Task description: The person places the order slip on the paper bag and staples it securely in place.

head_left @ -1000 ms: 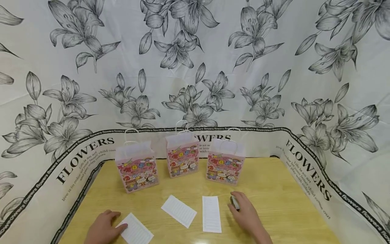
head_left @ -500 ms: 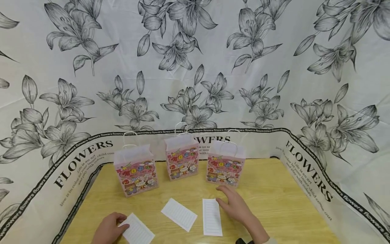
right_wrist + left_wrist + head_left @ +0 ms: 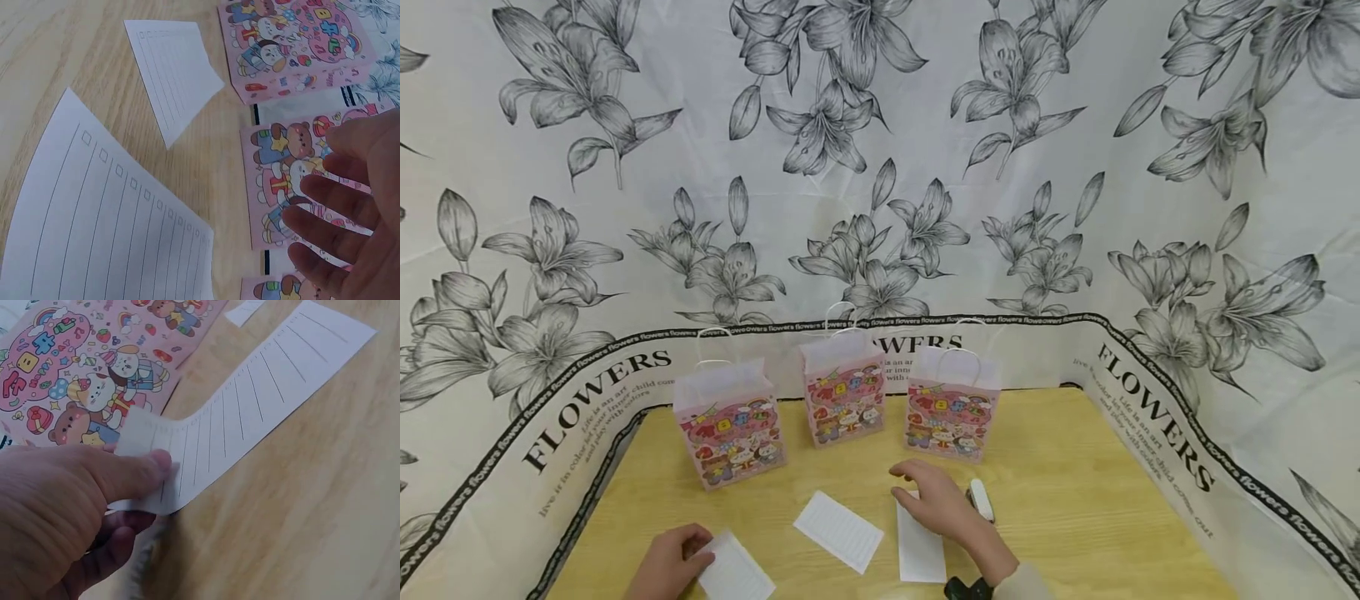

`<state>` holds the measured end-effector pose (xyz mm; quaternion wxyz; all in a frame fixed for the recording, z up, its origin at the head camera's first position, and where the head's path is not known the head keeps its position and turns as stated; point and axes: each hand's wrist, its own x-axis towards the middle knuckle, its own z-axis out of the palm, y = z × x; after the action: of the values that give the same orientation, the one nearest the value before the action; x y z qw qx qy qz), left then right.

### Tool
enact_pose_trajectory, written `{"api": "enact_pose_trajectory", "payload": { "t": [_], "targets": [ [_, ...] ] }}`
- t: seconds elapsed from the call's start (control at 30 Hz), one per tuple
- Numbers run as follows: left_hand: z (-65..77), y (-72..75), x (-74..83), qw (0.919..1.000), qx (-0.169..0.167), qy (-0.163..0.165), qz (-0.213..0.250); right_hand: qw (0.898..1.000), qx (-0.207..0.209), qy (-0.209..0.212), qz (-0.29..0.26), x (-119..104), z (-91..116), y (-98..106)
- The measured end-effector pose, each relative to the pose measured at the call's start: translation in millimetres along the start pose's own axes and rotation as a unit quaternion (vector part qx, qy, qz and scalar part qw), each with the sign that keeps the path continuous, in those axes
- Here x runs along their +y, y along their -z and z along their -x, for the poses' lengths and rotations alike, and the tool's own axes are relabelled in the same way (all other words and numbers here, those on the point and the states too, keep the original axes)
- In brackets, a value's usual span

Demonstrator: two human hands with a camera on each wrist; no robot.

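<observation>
My left hand (image 3: 672, 560) pinches the near end of a white lined checklist slip (image 3: 736, 568); in the left wrist view that end bends up between thumb and fingers, while the rest slopes down towards the table. My right hand (image 3: 934, 498), fingers apart and holding nothing, hovers over the far end of the right-hand checklist slip (image 3: 921, 550). Between these two lies the middle checklist slip (image 3: 838, 531), turned at an angle. Just right of my right hand is a small white and dark oblong object (image 3: 981, 501), partly hidden by the wrist.
Three pink cartoon-printed paper gift bags with white handles stand along the back: a left bag (image 3: 730, 433), a middle bag (image 3: 846, 396) and a right bag (image 3: 951, 412). A flower-print cloth (image 3: 880, 208) encloses the wooden table (image 3: 1075, 517).
My right hand has let go of the small white and dark object and moved left over the right-hand slip. The left hand now pinches the left slip's edge, lifting it.
</observation>
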<state>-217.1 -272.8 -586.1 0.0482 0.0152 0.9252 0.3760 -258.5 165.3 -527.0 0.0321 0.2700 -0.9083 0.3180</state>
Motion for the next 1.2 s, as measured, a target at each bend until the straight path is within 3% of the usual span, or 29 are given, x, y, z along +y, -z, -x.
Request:
{"api": "enact_pose_trajectory", "payload": {
  "t": [0.1,0.27,0.33,0.53,0.77,0.87,1.0,1.1,1.2],
  "targets": [
    [-6.0,6.5,0.5,0.9993,0.027,-0.024,-0.013,0.999,-0.02,0.023,-0.012,-7.3,-11.2,-7.3],
    [-5.7,17.5,2.3,0.9985,0.021,-0.05,-0.006,0.996,-0.07,0.05,-0.014,-20.7,-18.2,-18.3],
    [-6.8,24.7,6.3,0.9963,0.039,-0.077,-0.001,0.995,-0.077,0.058,-0.005,-28.0,-27.9,-18.2],
    [-12.7,55.0,30.8,0.9724,0.141,-0.185,-0.015,0.991,-0.074,0.098,0.045,-53.2,-70.3,-5.7],
    [-17.9,84.4,58.3,0.9542,0.19,-0.229,-0.035,0.985,-0.062,0.143,0.075,-84.9,-113.6,12.5],
    [-19.7,93.6,64.9,0.9505,0.182,-0.25,-0.031,0.986,-0.068,0.138,0.071,-99.6,-130.5,17.4],
    [-24.0,105.4,72.4,0.9525,0.166,-0.254,-0.03,0.987,-0.068,0.127,0.066,-116.7,-153.6,21.8],
    [-28.4,111.9,75.9,0.942,0.196,-0.268,-0.052,0.99,-0.067,0.119,0.043,-125.5,-168.6,24.0],
    [-35.4,115.7,79.1,0.9224,0.249,-0.287,-0.071,0.992,-0.07,0.105,0.008,-130.8,-179.2,26.9]
  ]
}}
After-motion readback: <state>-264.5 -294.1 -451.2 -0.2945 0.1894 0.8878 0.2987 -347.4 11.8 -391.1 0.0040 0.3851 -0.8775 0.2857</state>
